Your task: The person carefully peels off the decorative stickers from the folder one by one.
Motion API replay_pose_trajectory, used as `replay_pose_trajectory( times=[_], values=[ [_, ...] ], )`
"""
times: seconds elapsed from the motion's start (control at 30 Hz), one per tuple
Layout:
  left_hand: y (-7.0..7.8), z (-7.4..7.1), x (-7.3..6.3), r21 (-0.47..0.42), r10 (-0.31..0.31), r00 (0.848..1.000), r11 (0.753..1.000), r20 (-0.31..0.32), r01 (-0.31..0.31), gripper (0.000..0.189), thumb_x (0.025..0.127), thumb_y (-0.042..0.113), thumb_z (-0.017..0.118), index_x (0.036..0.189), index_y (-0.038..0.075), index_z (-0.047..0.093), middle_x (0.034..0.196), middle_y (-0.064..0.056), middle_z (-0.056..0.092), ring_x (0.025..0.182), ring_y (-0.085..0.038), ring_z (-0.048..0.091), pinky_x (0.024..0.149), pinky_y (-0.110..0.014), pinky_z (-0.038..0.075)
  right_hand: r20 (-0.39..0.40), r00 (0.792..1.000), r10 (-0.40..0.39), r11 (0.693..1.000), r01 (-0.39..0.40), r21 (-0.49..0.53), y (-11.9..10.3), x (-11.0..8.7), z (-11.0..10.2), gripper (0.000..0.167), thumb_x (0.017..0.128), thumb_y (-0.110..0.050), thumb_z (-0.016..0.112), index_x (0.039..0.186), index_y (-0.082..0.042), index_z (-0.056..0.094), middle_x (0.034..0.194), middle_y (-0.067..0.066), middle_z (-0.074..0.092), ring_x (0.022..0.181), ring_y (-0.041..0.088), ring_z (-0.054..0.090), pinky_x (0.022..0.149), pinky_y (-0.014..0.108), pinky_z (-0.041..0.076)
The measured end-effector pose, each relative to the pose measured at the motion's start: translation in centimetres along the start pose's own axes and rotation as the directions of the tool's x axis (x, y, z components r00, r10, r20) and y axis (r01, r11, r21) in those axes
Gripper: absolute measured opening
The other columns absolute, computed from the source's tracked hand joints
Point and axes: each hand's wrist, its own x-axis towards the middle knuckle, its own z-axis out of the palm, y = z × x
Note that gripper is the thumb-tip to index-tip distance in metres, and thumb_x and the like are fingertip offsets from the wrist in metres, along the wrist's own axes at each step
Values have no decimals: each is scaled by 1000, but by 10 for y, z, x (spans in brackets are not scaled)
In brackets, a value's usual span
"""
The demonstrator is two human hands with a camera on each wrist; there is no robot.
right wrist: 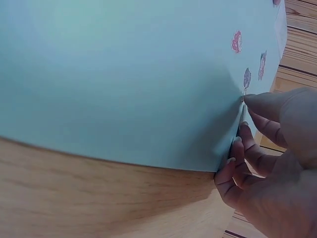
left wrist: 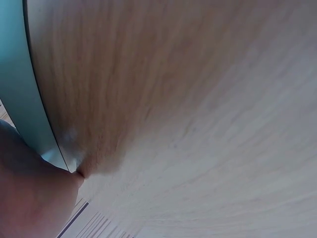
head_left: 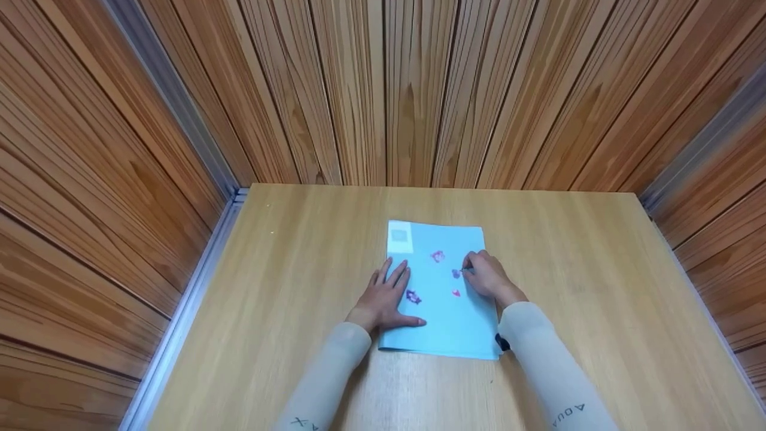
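A light blue folder (head_left: 443, 329) lies on the table with several small pink and purple stickers on its cover. My left hand (head_left: 386, 302) rests on the folder's left side with spread fingers, beside a dark purple sticker (head_left: 413, 297). Over the right side, my right hand (head_left: 486, 276) has thumb and forefinger pinched at the edge of a small purple sticker (right wrist: 247, 78). The other fingers of that hand curl near the folder's edge. A pink sticker (head_left: 456, 293) lies just below, and a pink-purple one (head_left: 438, 256) is farther up. Only part of the left hand (left wrist: 34, 198) shows in the left wrist view.
The wooden table (head_left: 299, 251) extends around the folder on all sides. A white label (head_left: 400, 236) marks the folder's upper left corner. Wood-panelled walls (head_left: 413, 96) stand behind and at both sides, with a metal rail (head_left: 197, 299) along the left edge.
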Motion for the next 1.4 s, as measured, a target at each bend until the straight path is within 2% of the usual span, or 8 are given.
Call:
replay_pose_trajectory(
  times=[0.27, 0.67, 1.0, 1.4],
  values=[
    [-2, 0, 1, -4, 4, 1000, 1000, -4, -4, 120, 76, 84, 63, 166, 20, 15, 173, 5, 4, 159, -30, -7, 126, -53, 8, -10, 1000, -14, 1000, 14, -19, 0, 0, 2, 24, 105, -14, 58, 126, -3, 59, 123, 16, 56, 114, 34, 54, 104, 53, 47],
    [-1, 0, 3, 33, -20, 1000, 999, 21, 20, 121, 76, 85, 61, 166, 21, 13, 173, 5, 3, 159, -30, -8, 127, -50, 6, -30, 999, -38, 997, 36, -66, -2, 4, 2, 12, 105, -14, 54, 111, -5, 59, 106, 12, 57, 99, 33, 49, 87, 46, 46],
    [1, -1, 0, 1, -3, 1000, 1000, -6, 3, 119, 76, 84, 63, 166, 21, 15, 173, 6, 4, 159, -30, -7, 126, -52, 8, -8, 1000, 18, 999, -18, -39, -4, 3, 1, 16, 106, -17, 55, 116, -5, 59, 108, 11, 57, 104, 33, 52, 93, 48, 49],
    [0, 0, 0, 2, -4, 1000, 1000, -2, 4, 120, 76, 85, 61, 166, 21, 14, 173, 6, 4, 159, -30, -9, 126, -52, 7, 1, 1000, 7, 999, -7, -51, -3, 1, 2, 18, 107, -20, 53, 119, -8, 57, 110, 10, 57, 106, 32, 52, 94, 48, 49]
  ],
)
